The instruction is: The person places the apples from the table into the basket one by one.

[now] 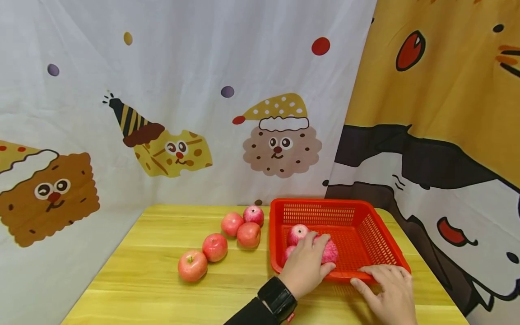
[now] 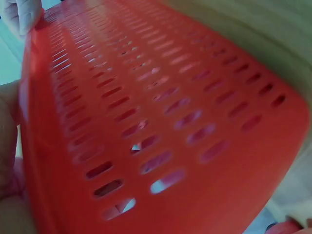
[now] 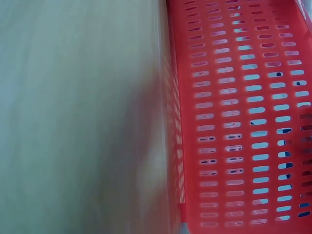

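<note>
My left hand (image 1: 306, 266) reaches over the near rim of a red plastic basket (image 1: 349, 274). Its fingers curl over a pinkish-red apple (image 1: 331, 253) inside, with the thumb at the near side. Two more apples lie there: one paler at the stem (image 1: 299, 231), the other mostly hidden behind the hand. At the near right corner, my right hand (image 1: 387, 289) grips the basket rim, thumb outside and fingers over the top. Slotted basket wall fills much of the left wrist view, with part of the left hand (image 2: 7, 126) at its left edge.
Several apples (image 1: 215, 247) lie on the wooden table (image 1: 146, 262) left of the basket, the nearest one (image 1: 192, 266) toward the front. A cartoon-printed curtain (image 1: 195, 67) hangs behind the table, and another printed cloth (image 1: 438, 158) hangs along the right.
</note>
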Motion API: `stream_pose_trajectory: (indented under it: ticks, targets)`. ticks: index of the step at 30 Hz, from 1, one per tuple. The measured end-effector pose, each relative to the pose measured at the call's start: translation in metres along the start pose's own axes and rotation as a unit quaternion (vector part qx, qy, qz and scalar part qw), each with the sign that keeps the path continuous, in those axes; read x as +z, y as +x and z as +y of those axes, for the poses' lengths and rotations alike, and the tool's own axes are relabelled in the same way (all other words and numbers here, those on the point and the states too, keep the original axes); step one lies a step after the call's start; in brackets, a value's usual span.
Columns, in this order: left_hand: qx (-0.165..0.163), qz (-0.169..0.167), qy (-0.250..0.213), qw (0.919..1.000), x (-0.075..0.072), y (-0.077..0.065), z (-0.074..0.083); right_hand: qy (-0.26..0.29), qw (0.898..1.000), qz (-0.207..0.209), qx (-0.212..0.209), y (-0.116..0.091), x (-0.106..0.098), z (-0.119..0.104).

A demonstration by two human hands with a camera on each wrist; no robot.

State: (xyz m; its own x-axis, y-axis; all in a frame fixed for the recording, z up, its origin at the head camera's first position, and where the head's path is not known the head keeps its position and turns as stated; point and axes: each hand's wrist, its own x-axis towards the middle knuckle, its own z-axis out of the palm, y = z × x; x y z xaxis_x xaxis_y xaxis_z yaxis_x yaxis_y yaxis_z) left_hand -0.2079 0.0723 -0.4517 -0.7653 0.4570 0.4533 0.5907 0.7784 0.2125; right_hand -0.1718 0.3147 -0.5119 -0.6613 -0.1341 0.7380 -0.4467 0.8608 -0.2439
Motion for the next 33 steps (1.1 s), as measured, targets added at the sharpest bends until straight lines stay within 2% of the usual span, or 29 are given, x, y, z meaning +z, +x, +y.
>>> stream_pose_trajectory:
  ticks: [2,4,7,12,24,29,33]
  targets:
    - [0.009,-0.010,0.020,0.9997,0.004,0.001,-0.001,0.002,1.000,0.000,0.000,0.000,0.000,0.000]
    - [0.032,-0.019,0.047,0.9982,0.006,0.002,-0.001,0.000,1.000,0.000,0.002,0.000,-0.001,0.000]
    - [0.054,-0.046,0.072,0.9949,0.008,0.003,-0.002,-0.002,1.000,0.001,0.001,0.000,-0.002,-0.001]
    - [0.043,-0.086,0.068,0.9930,0.010,0.004,-0.003,-0.003,1.000,-0.004,0.007,-0.001,-0.003,-0.003]
    - [0.036,-0.082,0.048,0.9948,0.011,0.004,-0.003,-0.005,1.000,0.002,0.000,0.000,-0.001,0.000]
    - [0.069,-0.062,0.036,0.9950,0.008,0.000,-0.005,-0.002,1.000,0.004,0.002,-0.001,0.000,0.000]
    - [0.097,-0.033,0.012,0.9946,-0.002,-0.008,-0.013,0.000,1.000,0.003,0.003,0.000,-0.001,-0.001]
